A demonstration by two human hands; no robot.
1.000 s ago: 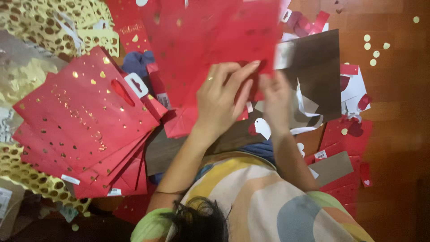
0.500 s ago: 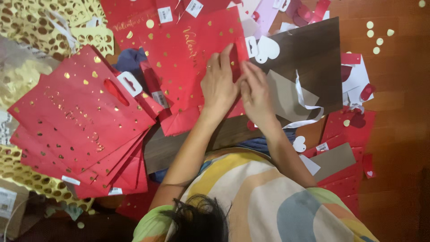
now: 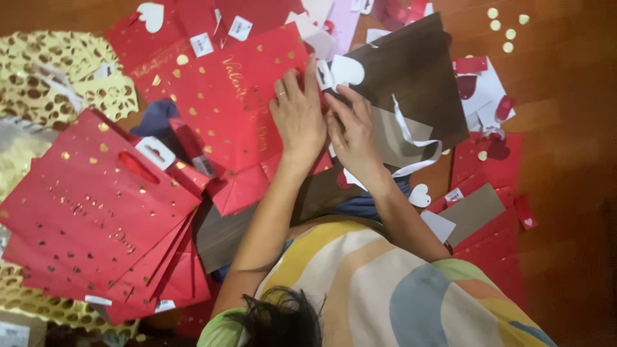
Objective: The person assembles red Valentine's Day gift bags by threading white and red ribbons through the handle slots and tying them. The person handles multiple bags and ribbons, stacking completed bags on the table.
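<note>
A red gift bag [image 3: 231, 103] with gold dots and hearts lies flat on a pile of similar bags. My left hand [image 3: 299, 115] rests on its right side, with the fingers curled over the top edge. Close beside it, my right hand [image 3: 352, 132] pinches the same edge, next to a small white tag [image 3: 324, 74]. A white heart-shaped tag [image 3: 348, 69] sits just above my right fingers. A dark brown paper bag [image 3: 418, 71] lies partly under my right hand.
A fanned stack of red dotted bags [image 3: 96, 212] fills the left. Gold lacy paper [image 3: 58, 83] lies at the upper left. A white ribbon [image 3: 411, 138], a white heart cutout [image 3: 420, 195], red scraps and gold dots [image 3: 504, 29] litter the wooden floor [image 3: 565, 128].
The red bag, held up in both hands a second ago, has come down flat onto the pile. Both hands have moved to its right edge.
</note>
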